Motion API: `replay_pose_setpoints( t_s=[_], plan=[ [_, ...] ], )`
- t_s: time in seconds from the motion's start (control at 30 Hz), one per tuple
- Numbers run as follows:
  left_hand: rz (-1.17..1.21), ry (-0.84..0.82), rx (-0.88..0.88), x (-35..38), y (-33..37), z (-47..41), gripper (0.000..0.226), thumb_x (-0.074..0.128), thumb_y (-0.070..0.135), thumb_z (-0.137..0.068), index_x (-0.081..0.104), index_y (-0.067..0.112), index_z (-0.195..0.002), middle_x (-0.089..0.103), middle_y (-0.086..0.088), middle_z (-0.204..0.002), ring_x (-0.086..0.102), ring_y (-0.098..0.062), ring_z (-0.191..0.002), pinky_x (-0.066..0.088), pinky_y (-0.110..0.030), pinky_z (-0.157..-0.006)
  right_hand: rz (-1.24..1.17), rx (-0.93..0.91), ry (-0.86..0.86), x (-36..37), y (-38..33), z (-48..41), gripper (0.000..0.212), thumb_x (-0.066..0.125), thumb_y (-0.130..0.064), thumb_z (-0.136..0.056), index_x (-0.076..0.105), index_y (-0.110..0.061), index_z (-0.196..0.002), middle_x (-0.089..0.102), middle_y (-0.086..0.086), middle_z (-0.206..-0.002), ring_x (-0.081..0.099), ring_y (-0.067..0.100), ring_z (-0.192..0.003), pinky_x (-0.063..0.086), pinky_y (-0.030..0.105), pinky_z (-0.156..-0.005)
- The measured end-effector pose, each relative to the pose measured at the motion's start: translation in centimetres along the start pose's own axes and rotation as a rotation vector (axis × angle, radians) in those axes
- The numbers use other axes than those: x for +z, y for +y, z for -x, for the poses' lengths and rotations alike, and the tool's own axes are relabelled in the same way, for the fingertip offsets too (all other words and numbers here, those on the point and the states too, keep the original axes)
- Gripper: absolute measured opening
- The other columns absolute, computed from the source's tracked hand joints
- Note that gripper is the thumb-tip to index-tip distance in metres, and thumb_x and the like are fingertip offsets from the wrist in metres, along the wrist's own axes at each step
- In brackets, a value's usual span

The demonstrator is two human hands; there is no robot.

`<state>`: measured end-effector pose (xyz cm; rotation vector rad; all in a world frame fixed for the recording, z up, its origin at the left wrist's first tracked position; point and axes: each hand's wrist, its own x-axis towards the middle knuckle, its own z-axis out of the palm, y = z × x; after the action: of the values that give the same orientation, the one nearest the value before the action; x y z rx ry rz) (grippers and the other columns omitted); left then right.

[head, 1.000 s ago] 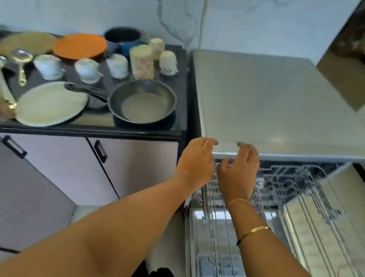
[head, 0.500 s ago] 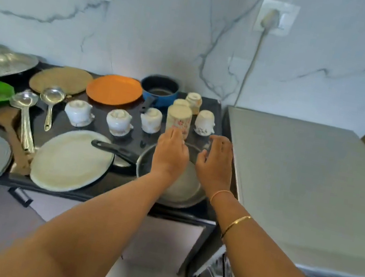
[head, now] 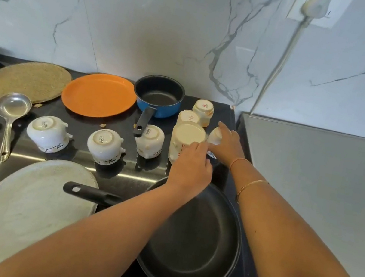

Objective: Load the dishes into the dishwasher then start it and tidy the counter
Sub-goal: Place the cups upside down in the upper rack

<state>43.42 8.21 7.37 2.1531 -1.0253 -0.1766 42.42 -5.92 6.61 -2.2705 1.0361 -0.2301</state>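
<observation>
Inspector: Head view: what are the hands doing?

Recorder: The left hand [head: 191,168] is holding the upturned cream mug [head: 187,134], fingers curling round it, far right on the table [head: 82,122]. The right hand [head: 227,146] is gripping the small white cup [head: 214,136] just beside it, beyond the frying pan [head: 195,238].

- The frying pan [head: 194,243] fills the near surface [head: 121,172] under both my forearms.
- The large mug [head: 188,134], small cup [head: 215,135] and two more mugs [head: 203,111] stand packed together; the saucepan handle [head: 143,119] juts in just left.
- The steel top [head: 314,186] at right gives open room.
</observation>
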Motion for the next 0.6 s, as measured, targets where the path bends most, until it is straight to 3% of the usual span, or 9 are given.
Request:
replay_pose_setpoints(
  t_s=[0.13,0.27,0.43,0.6],
  plan=[
    [0.087,0.002,-0.003,0.4,0.7,0.1,0.032,0.049,0.013,-0.093,0.047,0.016,-0.124,0.053,0.001,-0.12,0.051,-0.012,-0.108,0.039,-0.022,-0.087,0.0,-0.036,0.099,-0.3,0.0,0.2,0.061,0.065,-0.026,-0.084,0.039,-0.025,-0.139,0.045,0.016,-0.129,0.051,0.035,-0.113,0.043,0.037,-0.095],
    [0.134,-0.033,-0.003,0.8,2.0,0.4,0.045,0.054,0.01,-0.088,0.041,0.013,-0.131,0.047,-0.003,-0.128,0.049,-0.017,-0.115,0.042,-0.027,-0.094,-0.012,-0.051,0.232,-0.9,0.7,2.9,0.056,0.062,-0.035,-0.084,0.042,-0.028,-0.135,0.048,0.013,-0.124,0.055,0.031,-0.105,0.042,0.031,-0.081],
    [0.134,-0.05,-0.014,2.4,4.8,2.1,0.072,0.065,0.009,-0.081,0.027,0.012,-0.143,0.039,-0.006,-0.138,0.042,-0.018,-0.124,0.037,-0.027,-0.099,-0.088,-0.045,0.429,-3.3,2.3,8.5,0.057,0.059,-0.049,-0.083,0.042,-0.028,-0.133,0.051,0.009,-0.119,0.057,0.029,-0.102,0.049,0.034,-0.081],
    [0.218,-0.003,0.085,4.9,9.7,7.2,0.054,0.064,0.006,-0.08,0.044,0.012,-0.13,0.047,-0.003,-0.127,0.044,-0.016,-0.116,0.031,-0.013,-0.089,-0.136,-0.016,0.546,-7.4,6.1,16.4,0.053,0.062,-0.048,-0.083,0.043,-0.029,-0.129,0.049,0.006,-0.115,0.058,0.023,-0.096,0.048,0.026,-0.074]
  ],
)
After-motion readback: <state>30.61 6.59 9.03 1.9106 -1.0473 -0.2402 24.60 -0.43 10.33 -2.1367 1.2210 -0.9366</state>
